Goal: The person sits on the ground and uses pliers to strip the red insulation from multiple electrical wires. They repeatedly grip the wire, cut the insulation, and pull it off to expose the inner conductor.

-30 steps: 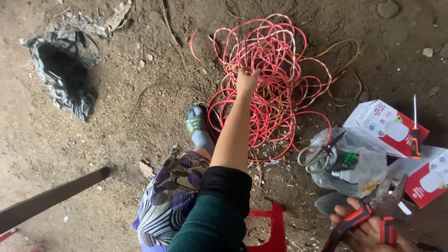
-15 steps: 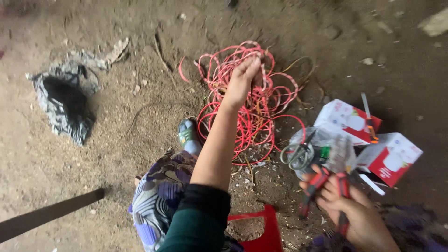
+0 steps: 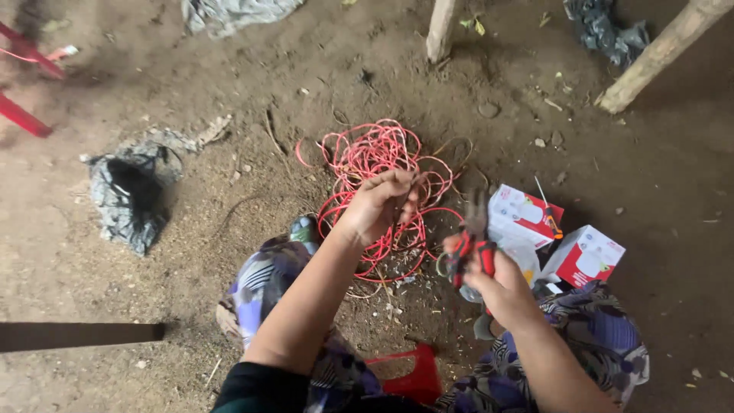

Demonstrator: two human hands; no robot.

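Left hand (image 3: pixel 380 205) is seen closed over strands of red wire (image 3: pixel 375 157), lifted a little above the tangled coil that lies on the dirt floor (image 3: pixel 229 252) in front of the knees. How many strands are pinched cannot be told, as the fingers are curled over them. Right hand (image 3: pixel 501 287) is wrapped round the red and black handles of pliers (image 3: pixel 472 243), whose nose is pointed up toward the left hand; the tool is blurred, so it cannot be told whether its tip is parted or touching the wire. Just beside the right hand, two red and white boxes (image 3: pixel 589 256) are laid on the ground, and a screwdriver (image 3: pixel 547 212) with an orange handle is rested on the nearer one. A clear bag (image 3: pixel 520 256) is tucked between the boxes and the pliers. A red stool (image 3: pixel 413 375) is partly hidden under the patterned trousers. A crumpled grey bag (image 3: pixel 126 199) is found well apart on the left, and two wooden posts (image 3: pixel 657 53) are stood at the top. A dark flat bar (image 3: pixel 76 335) is seen at the left edge
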